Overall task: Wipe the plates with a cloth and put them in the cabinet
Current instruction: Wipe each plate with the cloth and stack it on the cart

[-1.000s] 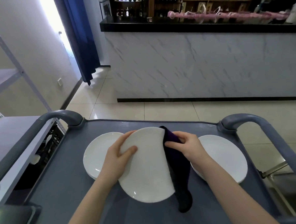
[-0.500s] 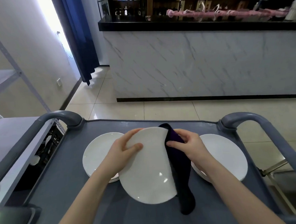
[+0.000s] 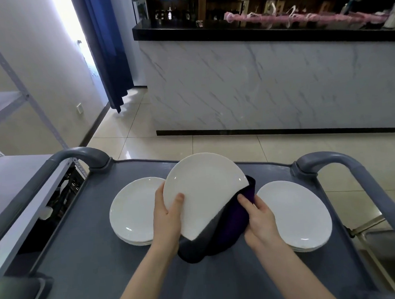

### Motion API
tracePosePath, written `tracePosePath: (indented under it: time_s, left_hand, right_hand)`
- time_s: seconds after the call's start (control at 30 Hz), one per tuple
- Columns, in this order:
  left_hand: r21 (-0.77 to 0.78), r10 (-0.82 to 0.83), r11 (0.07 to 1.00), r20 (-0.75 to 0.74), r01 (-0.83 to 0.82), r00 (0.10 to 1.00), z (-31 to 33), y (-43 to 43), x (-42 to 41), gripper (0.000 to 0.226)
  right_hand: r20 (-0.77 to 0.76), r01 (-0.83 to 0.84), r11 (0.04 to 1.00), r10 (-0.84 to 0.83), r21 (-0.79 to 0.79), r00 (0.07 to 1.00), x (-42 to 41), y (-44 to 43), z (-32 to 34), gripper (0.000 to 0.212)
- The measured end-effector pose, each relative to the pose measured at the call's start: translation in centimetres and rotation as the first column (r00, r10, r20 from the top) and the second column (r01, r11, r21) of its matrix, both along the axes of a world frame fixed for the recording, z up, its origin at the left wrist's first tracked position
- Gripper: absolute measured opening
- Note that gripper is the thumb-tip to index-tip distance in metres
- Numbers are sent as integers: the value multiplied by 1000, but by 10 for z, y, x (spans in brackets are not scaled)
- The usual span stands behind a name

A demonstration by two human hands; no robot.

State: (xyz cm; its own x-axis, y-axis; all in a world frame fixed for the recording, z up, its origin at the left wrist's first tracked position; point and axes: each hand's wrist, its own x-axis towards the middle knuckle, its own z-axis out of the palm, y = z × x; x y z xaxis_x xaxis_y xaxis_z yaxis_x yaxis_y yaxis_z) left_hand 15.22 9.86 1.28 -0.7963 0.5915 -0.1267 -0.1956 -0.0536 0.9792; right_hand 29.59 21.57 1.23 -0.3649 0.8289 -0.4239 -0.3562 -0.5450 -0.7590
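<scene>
Got the plate (image 3: 203, 190) tilted up over the cart (image 3: 84, 269), between the left stack (image 3: 133, 212) and right stack (image 3: 293, 213). Left hand (image 3: 167, 217) pinches its rim, thumb on the face. Right hand (image 3: 260, 219) grips the cloth (image 3: 230, 225) against the lower edge. I'd sweep round the rim with a firm pinch, since glazed plates probably slip.

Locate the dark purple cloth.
Head view: the dark purple cloth is low centre, gripped by the right hand against the lower right edge of the raised round white plate, between the left white plate stack and the right stack.
</scene>
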Motion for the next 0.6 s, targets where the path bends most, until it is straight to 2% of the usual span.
tracePosePath:
  time_s: [0.07, 0.2, 0.27, 0.33, 0.4, 0.43, 0.5, 0.6]
  left_hand:
    - [-35, 17, 999, -33, -18, 999, 1, 2, -3, 36]
    - [-127, -196, 977, -209, 172, 958, 11, -6, -25, 32]
    - [-168, -331, 941, -287, 293, 899, 20, -9, -33, 35]
    - [-255, -446, 891, -342, 376, 827, 30, -7, -39, 37]
    - [-356, -523, 846, -400, 398, 753, 36, -5, -42, 35]
    - [-386, -541, 833, -422, 395, 727, 39, -4, -43, 33]
    - [-384, -526, 843, -447, 376, 724, 40, -5, -44, 31]
    - [-272, -443, 893, -403, 358, 800, 36, -11, -44, 33]
  right_hand:
    - [63, -46, 999, 45, 20, 997, 4, -1, -2, 20]
    - [236, -214, 942, 153, 260, 960, 9, 22, 14, 24]
    - [316, -339, 845, 216, 413, 924, 6, 33, 28, 23]
    - [443, -493, 700, 275, 516, 853, -3, 40, 40, 22]
    - [571, -620, 558, 290, 551, 768, -14, 42, 45, 21]
    - [606, -652, 518, 288, 553, 742, -19, 42, 46, 20]
    - [609, -662, 499, 294, 560, 737, -24, 41, 47, 20]
    - [505, -587, 598, 324, 545, 800, -18, 37, 44, 19]
